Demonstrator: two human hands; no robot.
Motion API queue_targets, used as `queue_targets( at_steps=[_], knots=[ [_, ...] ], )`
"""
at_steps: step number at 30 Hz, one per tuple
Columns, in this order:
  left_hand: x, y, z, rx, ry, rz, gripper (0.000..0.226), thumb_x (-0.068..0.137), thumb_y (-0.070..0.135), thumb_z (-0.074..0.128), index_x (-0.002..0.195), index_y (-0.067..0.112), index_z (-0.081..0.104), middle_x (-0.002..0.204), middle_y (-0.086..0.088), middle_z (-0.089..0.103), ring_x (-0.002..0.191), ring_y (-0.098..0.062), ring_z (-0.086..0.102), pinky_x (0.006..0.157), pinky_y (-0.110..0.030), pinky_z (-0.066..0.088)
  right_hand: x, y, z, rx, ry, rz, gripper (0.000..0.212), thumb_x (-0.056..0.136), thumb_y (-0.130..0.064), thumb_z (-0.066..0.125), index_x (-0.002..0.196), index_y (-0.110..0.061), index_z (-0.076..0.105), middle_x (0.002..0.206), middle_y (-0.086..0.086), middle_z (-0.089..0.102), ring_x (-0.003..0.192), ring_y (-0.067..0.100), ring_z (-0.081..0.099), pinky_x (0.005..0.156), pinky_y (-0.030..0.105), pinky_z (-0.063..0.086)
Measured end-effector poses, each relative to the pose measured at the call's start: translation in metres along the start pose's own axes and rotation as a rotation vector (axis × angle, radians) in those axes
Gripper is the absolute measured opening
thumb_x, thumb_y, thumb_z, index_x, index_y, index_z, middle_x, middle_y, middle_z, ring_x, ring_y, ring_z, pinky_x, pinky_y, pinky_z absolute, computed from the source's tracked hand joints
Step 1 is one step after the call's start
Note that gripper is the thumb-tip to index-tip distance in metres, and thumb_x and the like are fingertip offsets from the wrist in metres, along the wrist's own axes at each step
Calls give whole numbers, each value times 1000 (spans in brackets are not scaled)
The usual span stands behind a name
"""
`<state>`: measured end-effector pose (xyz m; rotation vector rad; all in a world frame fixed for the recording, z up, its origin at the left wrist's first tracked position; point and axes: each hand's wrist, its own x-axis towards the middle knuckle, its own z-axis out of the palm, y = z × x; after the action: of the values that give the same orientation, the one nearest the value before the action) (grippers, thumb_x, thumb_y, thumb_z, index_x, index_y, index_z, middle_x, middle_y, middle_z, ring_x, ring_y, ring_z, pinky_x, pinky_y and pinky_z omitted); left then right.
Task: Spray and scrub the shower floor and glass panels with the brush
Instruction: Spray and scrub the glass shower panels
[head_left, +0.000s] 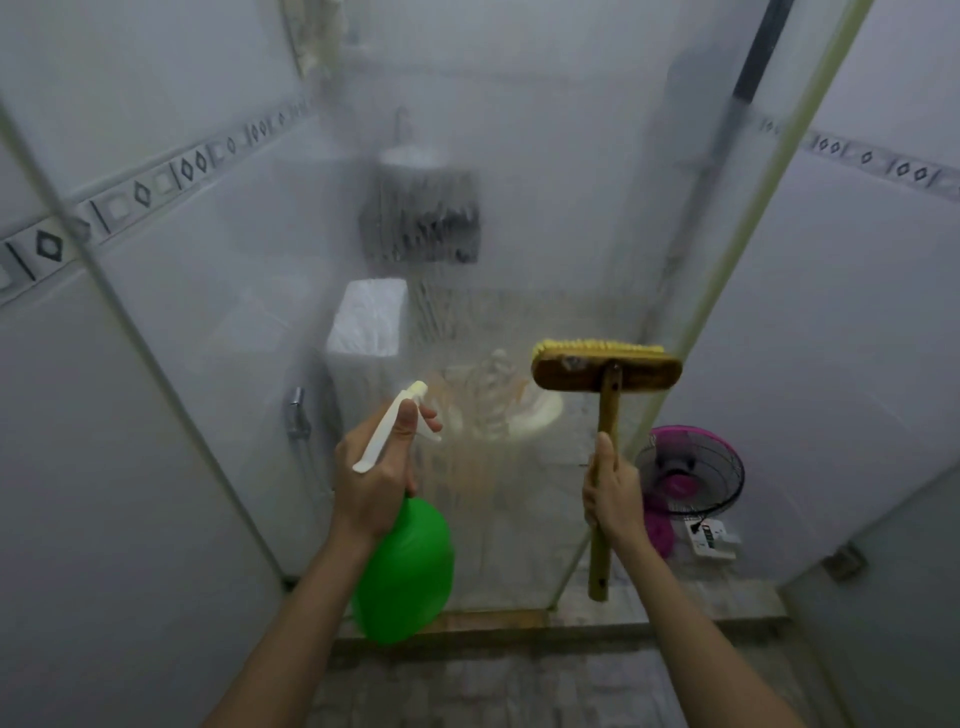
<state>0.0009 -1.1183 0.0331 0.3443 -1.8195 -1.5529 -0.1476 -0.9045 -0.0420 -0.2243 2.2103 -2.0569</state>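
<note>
1. forearms enter from the lower edge. the left hand grips the neck of the spray bottle, with its fingers curled round the white trigger head. the nozzle points at the glass panel from close by, without touching it.
2. the right hand grips the wooden handle of the brush about mid-length, fingers wrapped round it and thumb laid up the shaft. the brush head is raised, with its yellow bristles turned toward the glass by the panel's right frame edge. contact cannot be confirmed.
3. the panel is fogged, with runs and droplets across its lower middle. judged partly wetted, with scrubbing of the glass the step in hand.
4. recommendation: spray the dry upper area first, then set the bristles flat on the glass. work in overlapping strokes from top to bottom so the runoff carries the loosened film down. keep the wooden head clear of the frame edge.
5. the shower floor lies below, its condition unclear through blur.
6. beyond the glass are a pink fan at right and a white toilet tank, seen blurred.
</note>
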Motion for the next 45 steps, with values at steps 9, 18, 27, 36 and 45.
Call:
queue_targets(
  at_steps=[9,18,27,36,45],
  knots=[
    [-33,3,14,72,144,-42,39,100,42,46,89,16,73,85,2,77,37,-11,47,40,-23,43,28,-71,28,-217,9,-327,50,99,-52,36,58,-24,39,47,-8,37,37,7,33,37,20,27],
    [-48,-55,-1,118,219,0,45,98,53,46,93,19,75,82,1,76,37,-15,48,43,-24,42,5,24,40,-402,23,-529,36,100,-48,34,109,-19,53,61,-6,44,45,5,40,44,25,33],
    [-18,-125,1,39,242,133,46,88,63,48,76,28,75,76,-3,78,38,-20,54,47,-29,49,24,57,86,-502,235,-702,31,103,-42,28,100,-15,43,62,-3,45,45,9,42,41,23,34],
    [-11,-213,-3,97,271,282,60,100,59,47,63,18,71,59,-3,72,45,-15,62,62,-31,51,43,77,109,-505,238,-831,43,103,-47,25,116,-10,43,81,4,52,63,18,53,64,43,56],
    [-26,-215,-7,69,209,380,61,103,54,44,79,5,72,71,-6,74,36,-6,56,42,-16,44,25,48,126,-515,246,-800,46,104,-45,26,122,-7,45,108,12,57,88,27,62,53,35,53]
  ],
)
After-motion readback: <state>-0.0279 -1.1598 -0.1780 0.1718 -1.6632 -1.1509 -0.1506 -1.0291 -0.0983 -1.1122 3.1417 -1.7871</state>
